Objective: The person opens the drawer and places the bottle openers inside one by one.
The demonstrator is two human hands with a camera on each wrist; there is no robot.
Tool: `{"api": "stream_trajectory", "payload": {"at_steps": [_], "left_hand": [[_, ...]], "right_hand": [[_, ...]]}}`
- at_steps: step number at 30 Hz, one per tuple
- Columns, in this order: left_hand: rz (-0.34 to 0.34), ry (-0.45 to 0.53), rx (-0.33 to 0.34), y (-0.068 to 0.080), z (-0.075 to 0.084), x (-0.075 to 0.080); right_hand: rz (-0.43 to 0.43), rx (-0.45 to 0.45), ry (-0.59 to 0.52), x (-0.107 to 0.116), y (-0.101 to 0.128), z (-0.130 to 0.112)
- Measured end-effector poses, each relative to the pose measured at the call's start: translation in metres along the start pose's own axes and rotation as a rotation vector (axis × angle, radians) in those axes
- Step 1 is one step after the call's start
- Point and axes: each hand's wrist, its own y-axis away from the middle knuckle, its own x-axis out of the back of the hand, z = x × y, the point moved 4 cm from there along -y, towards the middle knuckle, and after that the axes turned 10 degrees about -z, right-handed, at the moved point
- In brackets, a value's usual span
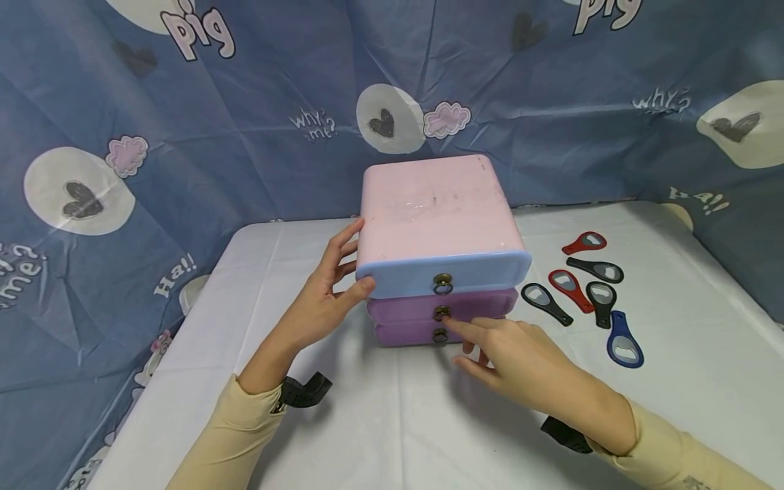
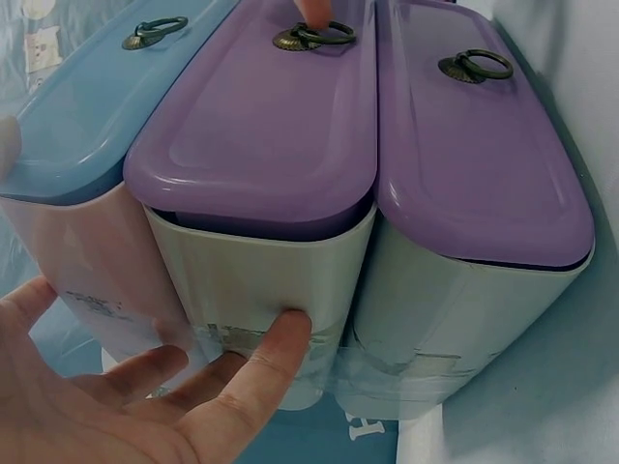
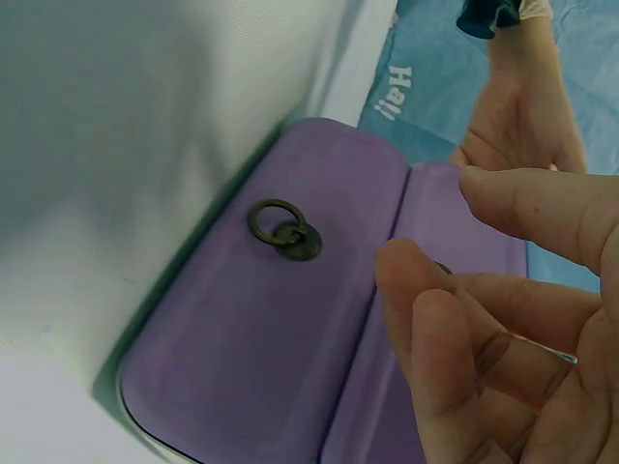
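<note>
A small chest with a pink top has a blue top drawer and two purple drawers below, each with a bronze ring pull. The middle drawer stands slightly proud of its case in the left wrist view. My left hand rests against the chest's left side, fingers spread and thumb at the front corner. My right hand is in front, its index fingertip at the middle ring pull and its thumb apart from it. The bottom ring pull hangs free in the right wrist view.
Several bottle openers lie right of the chest on the white-covered table: red, black and blue. A blue printed cloth hangs behind the table and down its left side.
</note>
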Motion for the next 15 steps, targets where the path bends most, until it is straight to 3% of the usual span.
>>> {"api": "stream_trajectory", "payload": {"at_steps": [15], "left_hand": [[-0.002, 0.005, 0.000, 0.000, 0.000, -0.001]], "right_hand": [[-0.005, 0.007, 0.024, -0.015, 0.001, -0.003]]}}
